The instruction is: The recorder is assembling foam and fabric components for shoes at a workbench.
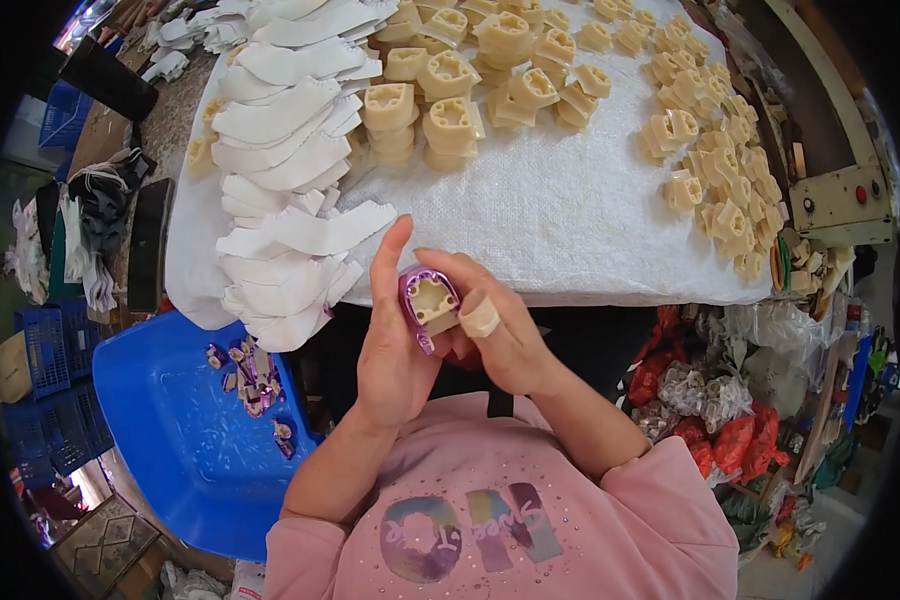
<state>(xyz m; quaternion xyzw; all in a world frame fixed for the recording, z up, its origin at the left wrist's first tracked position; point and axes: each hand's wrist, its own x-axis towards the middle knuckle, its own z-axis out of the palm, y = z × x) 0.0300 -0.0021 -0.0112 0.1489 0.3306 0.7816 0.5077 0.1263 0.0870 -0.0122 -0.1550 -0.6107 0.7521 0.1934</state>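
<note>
In front of my chest, both hands hold a small hollow piece that looks like a shoe heel [431,303], cream inside with a shiny purple covering round its rim. My left hand [394,340] supports it from the left, index finger stretched upward. My right hand [500,335] grips its right side with bent fingers, and one finger wears a beige band. Just beyond my hands, overlapping white curved strips [305,230] lie along the left of the table. Bare cream heels [451,126] stand in stacks behind them.
A white woven sheet [560,215] covers the table. More cream heels [730,190] crowd its right edge. Below left, a blue tub [170,400] holds several purple-covered pieces [252,380]. Red plastic bags [745,445] sit at lower right, near a control box [842,203] with a red button.
</note>
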